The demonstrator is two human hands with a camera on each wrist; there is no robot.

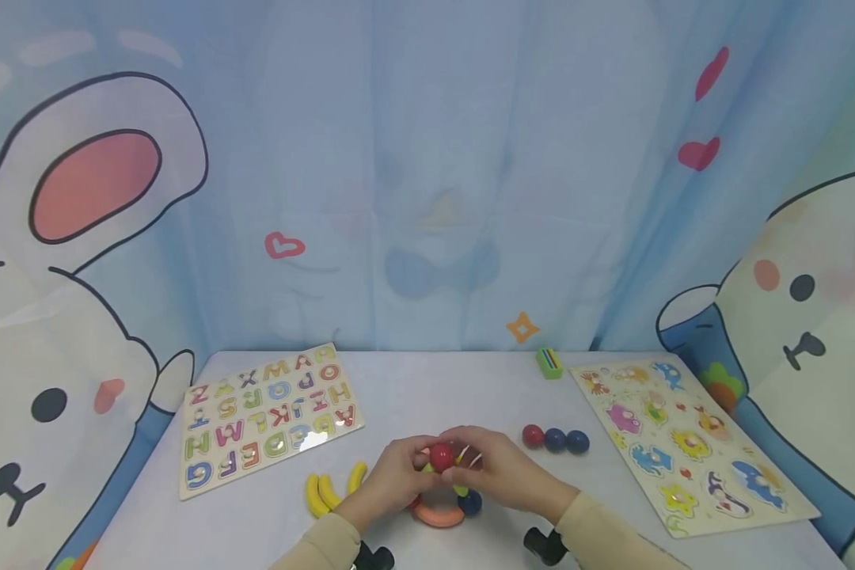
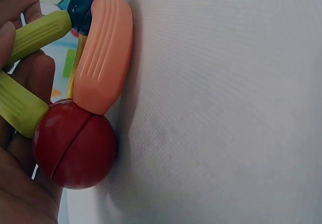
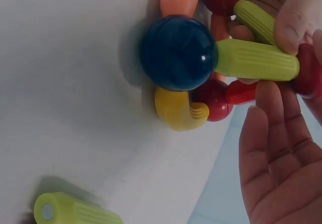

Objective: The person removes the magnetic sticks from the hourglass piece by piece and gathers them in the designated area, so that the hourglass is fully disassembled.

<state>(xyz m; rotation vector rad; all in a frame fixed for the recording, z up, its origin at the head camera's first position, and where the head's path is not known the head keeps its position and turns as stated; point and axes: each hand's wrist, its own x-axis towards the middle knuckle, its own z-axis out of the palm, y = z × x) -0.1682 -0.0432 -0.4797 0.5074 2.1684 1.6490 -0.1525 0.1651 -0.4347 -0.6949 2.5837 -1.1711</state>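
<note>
Ball-and-rod toy (image 1: 442, 483): red top ball (image 1: 441, 457), orange curved base (image 1: 438, 515), on table.

We brought both forearms in from the near edge, sleeves to the wrists, until our hands met at the middle. Our left hand (image 1: 392, 475) curled its fingers inward, pinching from the left. Our right hand (image 1: 502, 471) arched over from the right, thumb and fingertips (image 3: 297, 20) closed in a pinch.
</note>
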